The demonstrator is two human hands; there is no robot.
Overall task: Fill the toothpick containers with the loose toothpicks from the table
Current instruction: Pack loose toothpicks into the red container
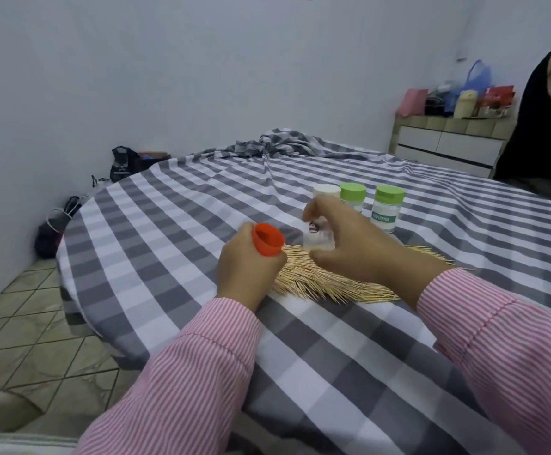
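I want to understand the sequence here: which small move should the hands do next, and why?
Probably set the orange cap down beside the toothpick pile. The left hand grips that cap and the right hand holds the clear container, so no hand is free to gather toothpicks.

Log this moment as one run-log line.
left hand: holds orange plastic cap | right hand: holds clear plastic container | wooden toothpicks: loose

The only legible text is "TOOTHPICK", printed in white capitals on a green band running up the label of the green-lidded toothpick container [387,210] at two o'clock. The clear open container [318,236] at the table's centre carries a small picture label, too blurred to read.
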